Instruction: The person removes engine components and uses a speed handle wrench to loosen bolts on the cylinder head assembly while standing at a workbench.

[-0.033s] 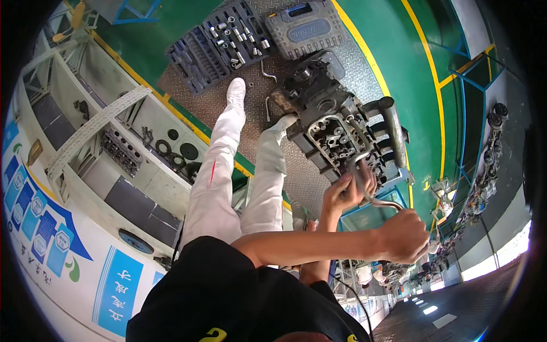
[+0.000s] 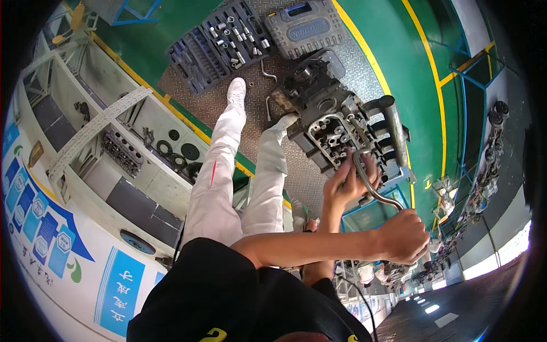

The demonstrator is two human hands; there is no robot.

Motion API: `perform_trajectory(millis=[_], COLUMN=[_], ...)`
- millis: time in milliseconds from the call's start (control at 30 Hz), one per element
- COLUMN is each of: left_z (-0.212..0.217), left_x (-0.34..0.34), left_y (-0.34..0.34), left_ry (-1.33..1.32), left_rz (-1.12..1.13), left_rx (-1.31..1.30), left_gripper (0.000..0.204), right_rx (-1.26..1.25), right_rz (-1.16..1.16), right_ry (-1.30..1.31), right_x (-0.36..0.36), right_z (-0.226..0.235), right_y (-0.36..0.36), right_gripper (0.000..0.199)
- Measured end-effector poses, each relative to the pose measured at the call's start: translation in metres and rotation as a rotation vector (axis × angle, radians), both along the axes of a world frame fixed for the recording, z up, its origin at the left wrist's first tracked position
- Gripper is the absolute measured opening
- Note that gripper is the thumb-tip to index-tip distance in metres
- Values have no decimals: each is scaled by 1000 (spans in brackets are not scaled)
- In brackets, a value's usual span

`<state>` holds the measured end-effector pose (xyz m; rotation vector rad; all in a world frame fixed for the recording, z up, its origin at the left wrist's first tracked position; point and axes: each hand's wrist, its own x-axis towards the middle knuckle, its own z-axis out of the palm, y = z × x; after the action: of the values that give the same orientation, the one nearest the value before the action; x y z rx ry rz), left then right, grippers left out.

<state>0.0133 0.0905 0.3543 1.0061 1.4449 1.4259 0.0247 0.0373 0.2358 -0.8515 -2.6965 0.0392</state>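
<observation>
A bent steel speed wrench (image 2: 369, 185) reaches down over the opened engine (image 2: 333, 122). Its lower end is lost to view among the engine parts. My left hand (image 2: 402, 236) is closed in a fist round the wrench's near end, the forearm crossing in front of my body. At the cranked part, my right hand (image 2: 348, 185) has its thumb and fingers on either side of the bar; the fingertips are slightly blurred. A curved metal pipe (image 2: 394, 128) juts from the engine's right side. Within the rectangular opening lie round valve-train parts (image 2: 336, 137).
A socket set (image 2: 231, 43) lies unfolded on the metal floor plate (image 2: 256, 122), beside a closed grey case (image 2: 305, 29). Two bent bars, including one short bar (image 2: 268, 107), lie between my shoe (image 2: 236, 91) and the engine. Shelving (image 2: 102, 128) with parts stands at left.
The wrench's crank has swung round, from a blurred position to one lying clearly above my right hand. My right fingers have shifted upward and spread slightly. My left fist has stayed put.
</observation>
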Motion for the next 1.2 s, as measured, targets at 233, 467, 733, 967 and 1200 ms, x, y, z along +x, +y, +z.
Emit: perform_trajectory(millis=[233, 467, 733, 967, 1200], left_z=[3, 4, -2, 1, 10], left_x=[-7, -30, -26, -32, -59], left_y=[-17, -17, -11, -10, -7], left_ry=[9, 29, 65, 25, 97], left_rz=[235, 73, 106, 177, -77], left_rx=[88, 95, 147, 154, 155], left_gripper=[25, 24, 21, 19, 20], right_rx=[-313, -215, -393, -1446, -840], right_rz=[86, -268, -91, -381, -541], right_ry=[185, 9, -9, 820, 986], right_x=[-41, 62, 73, 11, -29], right_z=[-29, -40, 12, 47, -11], right_y=[97, 93, -26, 7, 126], right_gripper=[23, 26, 33, 38, 43])
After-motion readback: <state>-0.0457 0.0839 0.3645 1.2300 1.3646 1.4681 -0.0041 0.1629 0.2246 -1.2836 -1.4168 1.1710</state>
